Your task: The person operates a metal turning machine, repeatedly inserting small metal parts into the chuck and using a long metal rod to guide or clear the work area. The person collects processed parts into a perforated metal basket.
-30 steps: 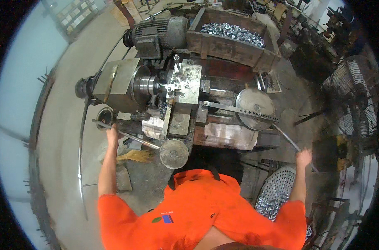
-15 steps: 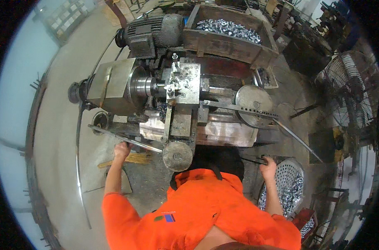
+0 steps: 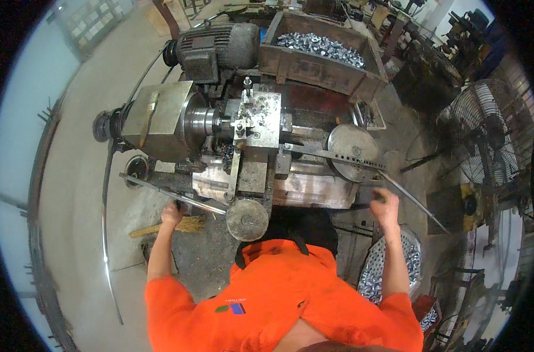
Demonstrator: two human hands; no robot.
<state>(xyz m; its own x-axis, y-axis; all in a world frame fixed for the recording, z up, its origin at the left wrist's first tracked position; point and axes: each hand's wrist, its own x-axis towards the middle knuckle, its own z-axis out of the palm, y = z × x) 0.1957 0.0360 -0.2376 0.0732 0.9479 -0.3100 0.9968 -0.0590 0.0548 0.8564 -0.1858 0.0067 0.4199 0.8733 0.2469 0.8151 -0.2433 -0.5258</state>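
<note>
My left hand (image 3: 172,215) is closed, just below a long metal lever rod (image 3: 172,193) slanting to a round disc (image 3: 247,220) at the front of a lathe. A dark bit shows at its fingers, but what it grips is hidden. My right hand (image 3: 386,206) is curled into a closed shape near the bed's right end, below a larger round plate (image 3: 352,146) and a slanting rod (image 3: 413,200). What is in it, if anything, I cannot make out. Between the hands stand the steel chuck (image 3: 201,121) and the tool block (image 3: 263,120), chips scattered over its top.
Behind the lathe are an electric motor (image 3: 217,50) and a wooden box (image 3: 319,74) of small shiny metal parts. A perforated basket (image 3: 409,242) with similar parts sits below my right forearm. A fan (image 3: 487,132) stands at right; a straw broom (image 3: 187,224) lies at left.
My right hand has moved forward and up, from beside the dark bars above the basket to the lathe bed's right end. My left hand stays near the lever rod.
</note>
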